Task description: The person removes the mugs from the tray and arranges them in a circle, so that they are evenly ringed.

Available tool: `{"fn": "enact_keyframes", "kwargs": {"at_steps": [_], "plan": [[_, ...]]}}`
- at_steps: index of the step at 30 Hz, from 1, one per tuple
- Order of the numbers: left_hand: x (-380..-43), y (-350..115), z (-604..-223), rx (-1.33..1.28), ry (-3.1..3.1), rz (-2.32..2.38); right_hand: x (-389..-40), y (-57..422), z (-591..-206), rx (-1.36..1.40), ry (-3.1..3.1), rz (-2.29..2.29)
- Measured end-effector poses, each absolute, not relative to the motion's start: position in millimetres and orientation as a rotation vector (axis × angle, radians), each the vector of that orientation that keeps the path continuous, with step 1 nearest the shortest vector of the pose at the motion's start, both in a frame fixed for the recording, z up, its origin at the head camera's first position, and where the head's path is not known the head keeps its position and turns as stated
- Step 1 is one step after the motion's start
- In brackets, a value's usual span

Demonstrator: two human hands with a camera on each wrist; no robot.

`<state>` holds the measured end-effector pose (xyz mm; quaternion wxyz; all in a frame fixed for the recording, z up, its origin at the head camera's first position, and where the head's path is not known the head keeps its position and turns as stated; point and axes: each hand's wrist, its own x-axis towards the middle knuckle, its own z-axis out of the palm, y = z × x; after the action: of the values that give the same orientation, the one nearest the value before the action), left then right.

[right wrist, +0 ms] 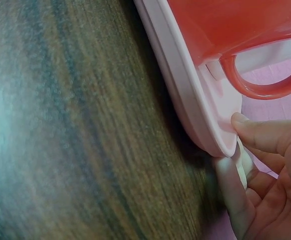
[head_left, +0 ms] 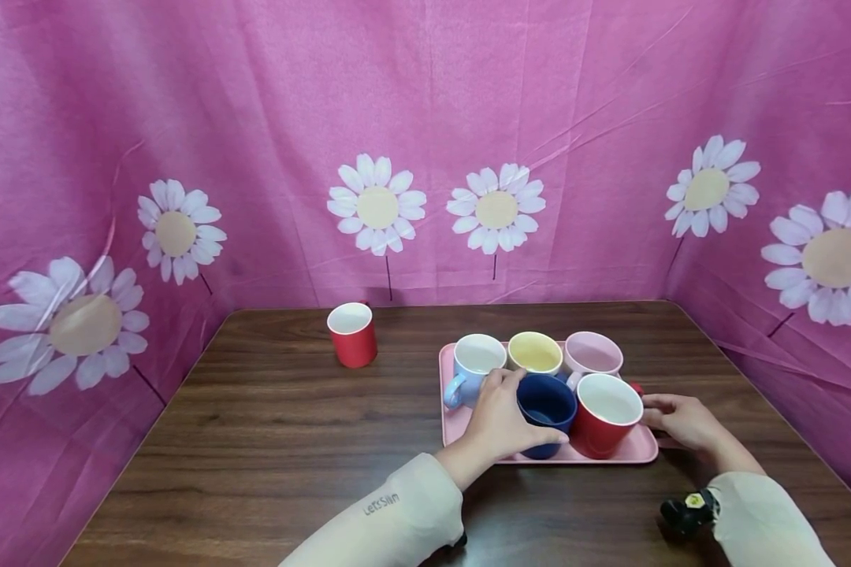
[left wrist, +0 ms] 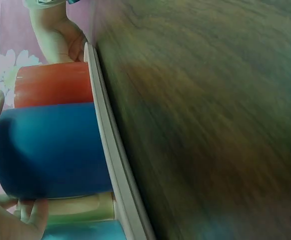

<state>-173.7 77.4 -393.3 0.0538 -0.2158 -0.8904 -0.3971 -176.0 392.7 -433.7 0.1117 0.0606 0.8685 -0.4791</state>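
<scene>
A pink tray (head_left: 638, 450) on the table carries several mugs in two rows. My left hand (head_left: 496, 421) holds the dark blue mug (head_left: 548, 413) in the front row, thumb on the near side and fingers at the far side. In the left wrist view the blue mug (left wrist: 53, 150) stands upright at the tray's edge. Right beside it is a red mug (head_left: 599, 429), its handle facing right. At the tray's right end my right hand (head_left: 688, 425) pinches the rim, thumb above and fingers beneath, as the right wrist view shows close to the red handle (right wrist: 265, 95).
Behind stand a light blue mug (head_left: 471, 382), a yellow mug (head_left: 535, 354) and a pink mug (head_left: 593, 352) on the tray. Another red mug (head_left: 354, 342) stands on the wooden table (head_left: 255, 441), back left. A pink flowered curtain (head_left: 425, 102) encloses the table's back and sides.
</scene>
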Motion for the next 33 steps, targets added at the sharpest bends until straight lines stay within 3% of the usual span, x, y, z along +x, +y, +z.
{"fn": "enact_keyframes", "kwargs": {"at_steps": [15, 33], "plan": [[-172.6, 93.1, -400.1, -0.44, -2.715, -1.178, -177.1, 393.5, -433.7, 0.184, 2.555, -1.397], [-175.3, 92.7, -387.4, -0.434, -2.728, -1.137, -177.0, 391.8, -432.7, 0.21, 2.559, -1.383]]}}
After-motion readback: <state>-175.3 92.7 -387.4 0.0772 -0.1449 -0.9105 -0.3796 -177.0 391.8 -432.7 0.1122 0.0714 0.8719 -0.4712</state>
